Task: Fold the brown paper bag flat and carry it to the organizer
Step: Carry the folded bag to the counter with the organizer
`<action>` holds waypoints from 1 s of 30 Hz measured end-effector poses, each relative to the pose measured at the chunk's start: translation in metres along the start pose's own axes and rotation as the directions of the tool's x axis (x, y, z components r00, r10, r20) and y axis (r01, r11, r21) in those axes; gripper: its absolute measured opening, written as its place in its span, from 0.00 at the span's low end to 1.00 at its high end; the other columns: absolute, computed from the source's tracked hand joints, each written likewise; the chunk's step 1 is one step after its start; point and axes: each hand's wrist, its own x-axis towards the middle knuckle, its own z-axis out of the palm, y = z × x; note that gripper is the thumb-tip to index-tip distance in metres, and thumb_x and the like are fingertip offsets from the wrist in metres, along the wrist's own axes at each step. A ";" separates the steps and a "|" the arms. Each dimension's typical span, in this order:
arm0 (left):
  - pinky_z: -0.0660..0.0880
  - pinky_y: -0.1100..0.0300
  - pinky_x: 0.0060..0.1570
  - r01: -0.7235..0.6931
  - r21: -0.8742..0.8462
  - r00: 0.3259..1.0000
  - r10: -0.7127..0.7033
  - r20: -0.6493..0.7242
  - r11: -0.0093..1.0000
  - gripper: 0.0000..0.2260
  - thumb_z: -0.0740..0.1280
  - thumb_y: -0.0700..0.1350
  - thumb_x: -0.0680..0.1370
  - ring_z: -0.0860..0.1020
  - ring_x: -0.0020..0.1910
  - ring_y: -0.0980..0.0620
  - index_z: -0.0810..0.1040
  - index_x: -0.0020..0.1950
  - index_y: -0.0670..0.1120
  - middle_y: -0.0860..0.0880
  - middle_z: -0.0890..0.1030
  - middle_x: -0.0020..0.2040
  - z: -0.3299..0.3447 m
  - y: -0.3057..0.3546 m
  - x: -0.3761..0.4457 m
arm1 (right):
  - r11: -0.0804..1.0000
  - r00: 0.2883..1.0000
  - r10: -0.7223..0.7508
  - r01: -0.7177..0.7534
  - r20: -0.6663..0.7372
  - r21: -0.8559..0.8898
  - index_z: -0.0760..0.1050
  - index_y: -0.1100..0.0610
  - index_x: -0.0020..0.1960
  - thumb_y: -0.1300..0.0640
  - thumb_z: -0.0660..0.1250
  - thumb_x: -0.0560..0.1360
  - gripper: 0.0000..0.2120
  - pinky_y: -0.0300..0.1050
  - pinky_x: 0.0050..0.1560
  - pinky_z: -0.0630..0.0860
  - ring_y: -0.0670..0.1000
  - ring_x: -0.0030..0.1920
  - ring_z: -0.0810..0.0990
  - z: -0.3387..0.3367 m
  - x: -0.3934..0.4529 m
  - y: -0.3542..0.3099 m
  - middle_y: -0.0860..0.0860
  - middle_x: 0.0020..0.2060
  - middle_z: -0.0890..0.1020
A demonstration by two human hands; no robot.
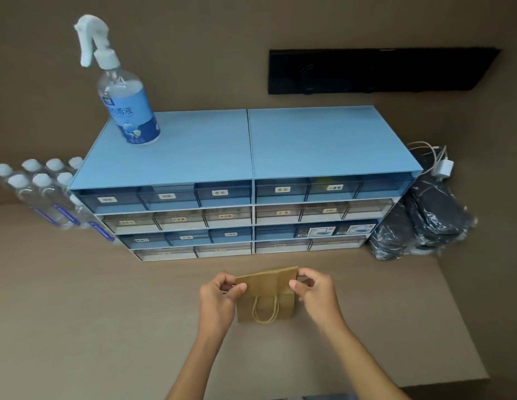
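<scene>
Drawer labels on the blue drawer organizer (248,145) are too blurred for me to read. At lower centre, my left hand (218,298) and right hand (315,293) each pinch one top corner of one brown paper bag (266,293).

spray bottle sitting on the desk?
No, the spray bottle stands on top of the blue organizer, at its left rear corner.

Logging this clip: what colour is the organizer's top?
Light blue, on the organizer, in the head view.
</scene>
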 end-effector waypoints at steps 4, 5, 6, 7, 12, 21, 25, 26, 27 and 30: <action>0.69 0.66 0.31 0.001 0.028 1.000 -0.001 -0.017 1.000 0.07 0.74 0.33 0.70 0.70 0.26 0.62 0.78 0.35 0.40 0.50 0.76 0.29 0.009 0.001 0.012 | 1.000 1.000 0.006 -0.006 0.015 0.013 0.81 0.44 0.41 0.66 0.70 0.72 0.16 0.36 0.30 0.75 0.46 0.36 0.80 -0.005 0.014 0.001 0.46 0.37 0.85; 0.70 0.65 0.31 0.001 0.040 1.000 0.000 -0.017 0.999 0.07 0.74 0.33 0.70 0.70 0.27 0.61 0.78 0.35 0.40 0.49 0.76 0.30 0.012 0.002 0.013 | 1.000 1.000 0.004 -0.004 0.013 0.015 0.81 0.45 0.41 0.66 0.70 0.72 0.15 0.36 0.30 0.75 0.46 0.35 0.80 -0.007 0.016 0.001 0.46 0.36 0.85; 0.70 0.64 0.32 0.005 0.047 1.000 -0.004 -0.015 0.999 0.07 0.75 0.34 0.70 0.71 0.27 0.60 0.79 0.35 0.41 0.49 0.77 0.30 0.014 0.002 0.014 | 1.000 1.000 0.001 -0.001 0.010 0.024 0.82 0.45 0.40 0.66 0.70 0.72 0.15 0.35 0.29 0.75 0.44 0.34 0.80 -0.010 0.018 0.001 0.45 0.34 0.85; 0.71 0.64 0.32 0.009 0.047 1.000 -0.008 -0.015 0.999 0.07 0.75 0.34 0.70 0.72 0.27 0.60 0.79 0.35 0.42 0.49 0.78 0.30 0.017 0.003 0.015 | 0.999 1.000 -0.003 0.003 0.007 0.037 0.82 0.46 0.39 0.66 0.70 0.72 0.15 0.35 0.29 0.76 0.42 0.32 0.80 -0.013 0.022 0.000 0.43 0.31 0.85; 0.74 0.59 0.35 0.037 0.018 0.999 -0.037 -0.015 0.999 0.07 0.74 0.33 0.71 0.75 0.30 0.55 0.80 0.36 0.42 0.47 0.80 0.31 0.028 0.005 0.012 | 1.000 0.999 -0.030 0.030 0.044 0.008 0.81 0.45 0.37 0.68 0.70 0.72 0.17 0.35 0.28 0.76 0.38 0.29 0.77 -0.027 0.038 -0.003 0.39 0.28 0.83; 0.76 0.58 0.36 0.027 0.064 1.000 -0.028 0.008 0.998 0.11 0.73 0.34 0.71 0.77 0.30 0.58 0.79 0.34 0.47 0.53 0.81 0.29 0.036 0.002 0.003 | 0.999 0.999 -0.036 0.036 0.033 0.018 0.81 0.55 0.40 0.68 0.68 0.72 0.10 0.41 0.31 0.77 0.49 0.32 0.77 -0.034 0.024 0.027 0.52 0.32 0.81; 0.76 0.55 0.36 0.029 0.071 1.000 -0.029 0.002 0.997 0.09 0.73 0.33 0.72 0.76 0.29 0.58 0.79 0.35 0.46 0.54 0.81 0.29 0.038 0.002 0.000 | 0.998 0.997 -0.063 0.063 0.052 0.010 0.80 0.53 0.39 0.68 0.68 0.73 0.11 0.34 0.29 0.75 0.49 0.31 0.76 -0.036 0.022 0.032 0.56 0.34 0.80; 0.76 0.55 0.36 0.028 0.072 1.000 -0.028 0.002 0.997 0.09 0.73 0.33 0.72 0.76 0.29 0.59 0.79 0.35 0.46 0.54 0.81 0.28 0.038 0.003 0.000 | 0.998 0.996 -0.066 0.065 0.057 0.009 0.79 0.53 0.39 0.68 0.67 0.73 0.12 0.34 0.30 0.75 0.49 0.31 0.75 -0.036 0.023 0.032 0.57 0.35 0.80; 0.76 0.55 0.36 0.021 0.073 1.000 -0.021 0.001 0.997 0.10 0.73 0.33 0.72 0.76 0.29 0.59 0.79 0.35 0.46 0.54 0.81 0.28 0.039 0.003 -0.001 | 0.997 0.996 -0.071 0.070 0.059 0.013 0.79 0.52 0.38 0.68 0.67 0.73 0.12 0.33 0.30 0.75 0.49 0.31 0.75 -0.037 0.024 0.032 0.58 0.35 0.80; 0.76 0.53 0.36 0.020 0.070 1.000 -0.020 -0.011 0.997 0.09 0.73 0.34 0.71 0.76 0.29 0.57 0.80 0.36 0.46 0.52 0.80 0.29 0.041 0.004 -0.003 | 0.998 0.996 -0.067 0.066 0.060 0.014 0.80 0.51 0.39 0.68 0.67 0.74 0.13 0.34 0.30 0.75 0.48 0.31 0.75 -0.038 0.025 0.034 0.56 0.35 0.80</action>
